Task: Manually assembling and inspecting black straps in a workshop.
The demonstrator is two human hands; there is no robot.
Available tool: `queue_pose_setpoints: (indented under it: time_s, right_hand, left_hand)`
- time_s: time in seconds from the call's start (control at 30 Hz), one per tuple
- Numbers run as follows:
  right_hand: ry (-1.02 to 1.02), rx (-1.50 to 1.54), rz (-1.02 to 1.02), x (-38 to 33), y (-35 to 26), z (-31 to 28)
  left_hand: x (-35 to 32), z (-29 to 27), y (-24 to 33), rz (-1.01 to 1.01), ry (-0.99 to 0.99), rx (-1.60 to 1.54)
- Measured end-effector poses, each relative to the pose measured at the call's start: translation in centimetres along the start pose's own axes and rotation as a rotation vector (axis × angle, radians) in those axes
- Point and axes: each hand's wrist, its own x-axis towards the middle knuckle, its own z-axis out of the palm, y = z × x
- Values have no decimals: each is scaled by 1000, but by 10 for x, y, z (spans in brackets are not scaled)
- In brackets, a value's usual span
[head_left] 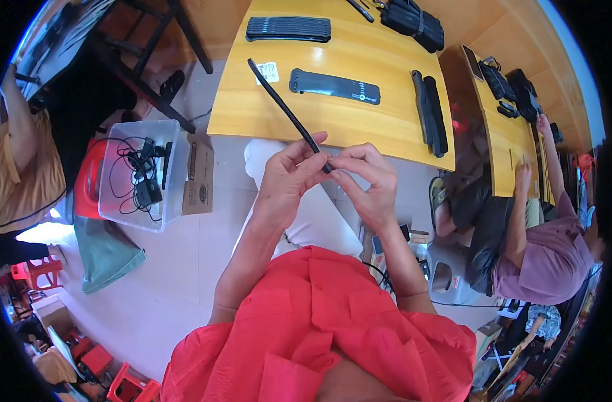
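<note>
A long, narrow black strip (284, 106) slants up and left from my hands, its far end reaching over the yellow table. My left hand (287, 175) is closed round it close to its near end, thumb on top. The fingertips of my right hand (367, 179) pinch together at that same end, and the exact contact is partly hidden. Beyond my hands, a flat black strap (334, 86) with small white print lies on the table. A white label (267, 72) sits beside the strip's far part.
On the yellow table (232, 114) lie a stack of black straps (288, 29), more black straps (429, 114) at the right edge and a tied black bundle (414, 25). A clear plastic bin (140, 175) with cables stands left. Co-workers sit at both sides.
</note>
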Motion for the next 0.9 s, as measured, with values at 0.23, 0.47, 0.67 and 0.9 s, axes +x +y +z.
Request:
queue_pose_setpoints:
  time_s: [0.23,0.47,0.67,0.9]
  right_hand:
    - [75,-158,-120,0,0,-3]
    - [66,-174,-152,3,3,-4]
    - [10,-187,-113,3,1,-7]
    - [33,-158,-138,4,0,-6]
  left_hand:
    - [4,5,-1,17,44,49]
    - [4,8,-7,86,105,93]
    - [0,10,-10,111,136,85]
    - [2,11,-13,120,174,92]
